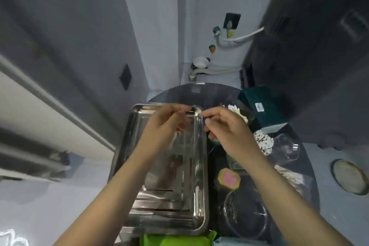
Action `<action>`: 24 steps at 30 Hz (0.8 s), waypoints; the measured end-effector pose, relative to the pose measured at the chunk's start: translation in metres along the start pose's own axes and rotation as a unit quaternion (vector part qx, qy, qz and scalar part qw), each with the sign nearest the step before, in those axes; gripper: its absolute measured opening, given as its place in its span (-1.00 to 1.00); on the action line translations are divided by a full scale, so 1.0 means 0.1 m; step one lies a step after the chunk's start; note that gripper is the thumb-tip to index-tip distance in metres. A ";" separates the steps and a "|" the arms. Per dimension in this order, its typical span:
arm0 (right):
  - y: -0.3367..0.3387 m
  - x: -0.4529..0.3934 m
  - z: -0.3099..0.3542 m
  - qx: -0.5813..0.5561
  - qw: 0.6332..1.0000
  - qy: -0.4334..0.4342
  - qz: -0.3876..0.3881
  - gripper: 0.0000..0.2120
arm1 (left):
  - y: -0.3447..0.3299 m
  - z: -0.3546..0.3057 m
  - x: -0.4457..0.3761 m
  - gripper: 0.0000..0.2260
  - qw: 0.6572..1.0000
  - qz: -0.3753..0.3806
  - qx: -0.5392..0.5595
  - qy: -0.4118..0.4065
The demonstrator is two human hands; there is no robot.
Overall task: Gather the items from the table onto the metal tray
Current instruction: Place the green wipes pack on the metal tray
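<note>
We see the rectangular shiny metal tray (159, 211) lying on the left part of the dark round table (215, 94). Above its far end our left hand (165, 124) and right hand (227, 128) hover, fingers curled close; whether they pinch anything we cannot tell. A pink-and-green round piece (229, 178) lies just right of the tray.

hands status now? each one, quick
Left hand: fingers pinched over the metal tray; what it holds cannot be told.
Right hand: fingers curled beside the tray's far corner; contents cannot be told.
</note>
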State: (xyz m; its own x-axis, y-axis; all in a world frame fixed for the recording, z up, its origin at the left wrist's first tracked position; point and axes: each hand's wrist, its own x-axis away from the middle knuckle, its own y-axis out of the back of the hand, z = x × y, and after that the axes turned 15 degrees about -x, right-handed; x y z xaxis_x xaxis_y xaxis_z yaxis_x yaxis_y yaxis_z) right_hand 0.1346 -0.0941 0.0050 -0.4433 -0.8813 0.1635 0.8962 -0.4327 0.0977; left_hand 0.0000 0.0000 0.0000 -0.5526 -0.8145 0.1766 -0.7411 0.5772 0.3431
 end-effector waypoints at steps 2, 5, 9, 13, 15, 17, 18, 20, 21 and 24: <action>0.00 0.00 -0.18 0.014 0.999 0.033 0.001 -0.85 | -0.10 0.17 -0.02 -0.81 1.000 -0.011 -0.010 -0.021; 0.01 0.01 -0.44 0.028 0.996 0.078 0.019 -0.84 | -0.23 0.42 -0.05 -0.80 0.998 -0.013 -0.002 -0.056; -0.01 0.12 -0.70 0.054 0.988 0.139 0.033 -0.82 | -0.33 0.64 0.02 -0.77 0.994 -0.003 -0.023 -0.110; -0.02 0.31 -0.83 0.057 0.982 0.174 0.039 -0.82 | -0.39 0.71 0.20 -0.75 0.991 0.005 -0.033 -0.132; -0.01 0.49 -0.86 0.060 0.980 0.186 0.040 -0.83 | -0.42 0.72 0.38 -0.76 0.991 0.004 -0.037 -0.132; 0.01 0.67 -0.88 0.065 0.980 0.183 0.037 -0.84 | -0.44 0.72 0.56 -0.77 0.992 0.008 -0.036 -0.123; 0.02 0.72 -0.90 0.068 0.981 0.176 0.037 -0.84 | -0.45 0.74 0.61 -0.78 0.992 0.010 -0.038 -0.118; 0.05 0.96 -0.94 0.078 0.981 0.173 0.034 -0.84 | -0.49 0.75 0.84 -0.79 0.991 0.015 -0.056 -0.120; 0.06 1.08 -0.97 0.088 0.980 0.172 0.035 -0.85 | -0.50 0.77 0.97 -0.79 0.990 0.019 -0.063 -0.123; 0.07 1.33 -1.07 0.129 0.976 0.168 0.053 -0.86 | -0.54 0.84 1.27 -0.79 0.989 0.034 -0.063 -0.130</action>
State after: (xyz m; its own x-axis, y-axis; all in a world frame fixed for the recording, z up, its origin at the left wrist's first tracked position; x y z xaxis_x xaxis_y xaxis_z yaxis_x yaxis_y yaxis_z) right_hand 0.0837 -0.2352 -0.0779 -0.2800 -0.9495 -0.1416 0.8835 -0.3126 0.3489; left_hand -0.0626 -0.1299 -0.0739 -0.6912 -0.7218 -0.0345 -0.6546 0.6053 0.4529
